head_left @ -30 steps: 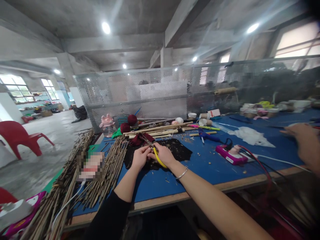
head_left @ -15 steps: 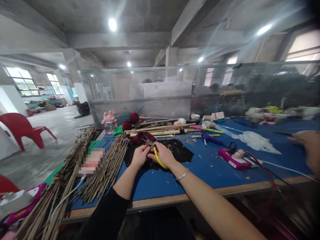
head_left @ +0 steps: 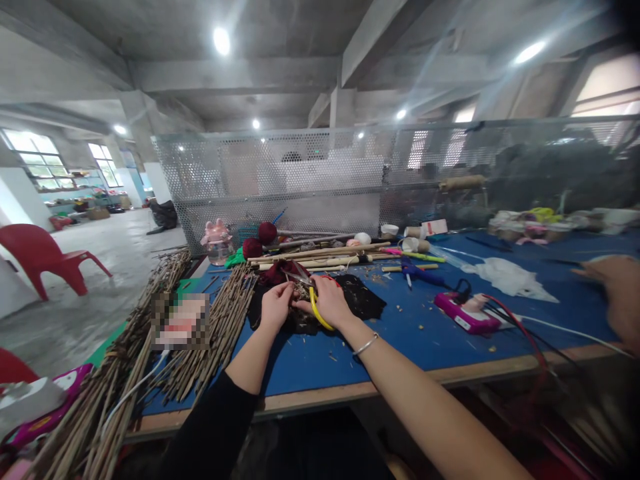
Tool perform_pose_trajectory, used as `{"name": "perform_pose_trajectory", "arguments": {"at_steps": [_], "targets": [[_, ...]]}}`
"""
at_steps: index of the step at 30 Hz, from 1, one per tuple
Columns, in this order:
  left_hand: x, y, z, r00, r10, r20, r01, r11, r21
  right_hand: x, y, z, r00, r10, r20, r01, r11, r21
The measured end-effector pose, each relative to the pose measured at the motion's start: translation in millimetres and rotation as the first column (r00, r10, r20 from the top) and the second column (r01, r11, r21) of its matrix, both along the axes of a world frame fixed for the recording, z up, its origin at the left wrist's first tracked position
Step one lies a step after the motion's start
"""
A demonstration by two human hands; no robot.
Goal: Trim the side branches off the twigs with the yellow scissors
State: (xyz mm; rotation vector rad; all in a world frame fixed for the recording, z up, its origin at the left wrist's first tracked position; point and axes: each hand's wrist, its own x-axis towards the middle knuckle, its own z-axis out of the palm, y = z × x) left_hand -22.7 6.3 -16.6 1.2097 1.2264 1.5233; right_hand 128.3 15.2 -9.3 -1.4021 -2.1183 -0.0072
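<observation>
My right hand (head_left: 329,303) is wrapped round scissors with yellow handles (head_left: 316,308). Their metal blades point away and to the left, over dark red cloth or yarn (head_left: 283,273). Close by on the left, my left hand (head_left: 276,308) is closed in a pinch near the blades. Whatever its fingertips hold is too small to make out. Both hands are over a black cloth (head_left: 364,297) strewn with pale scraps, which lies on the blue tabletop (head_left: 400,353).
Bundles of thin twigs (head_left: 227,333) lie at the left. Behind the cloth are sticks (head_left: 330,253), dark red yarn balls (head_left: 267,233) and a blue glue gun (head_left: 420,275). A purple power strip (head_left: 467,317) with cords sits rightward. Another person's hand (head_left: 613,287) shows at the right edge.
My right hand has turned a little and moved slightly up, still holding the scissors. A bit of red or orange now shows by its knuckles. My left hand stays pinched, slightly left of before.
</observation>
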Motion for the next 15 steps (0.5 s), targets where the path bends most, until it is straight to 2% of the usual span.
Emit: {"name": "perform_pose_trajectory", "arguments": {"at_steps": [3,6,10,15], "targets": [[-2.3,-0.7,2.7,0.998,0.061,0.030,-0.058,0.995,-0.079,3.1,2.8,0.0,0.997,-0.075,0.009,0.075,0.997,-0.004],[-2.4,-1.3,3.5,0.998,0.057,0.038,-0.053,0.995,-0.085,3.5,2.7,0.5,0.997,-0.071,-0.006,0.071,0.997,0.007],[0.9,-1.5,0.7,0.998,-0.038,0.045,0.040,0.998,-0.044,-0.1,-1.2,1.5,1.000,0.017,-0.018,-0.016,1.000,0.020],[4.9,-3.5,-0.8,0.975,-0.220,0.020,0.220,0.975,0.008,-3.8,-4.4,1.2,0.996,0.084,-0.004,-0.084,0.996,0.017]]}}
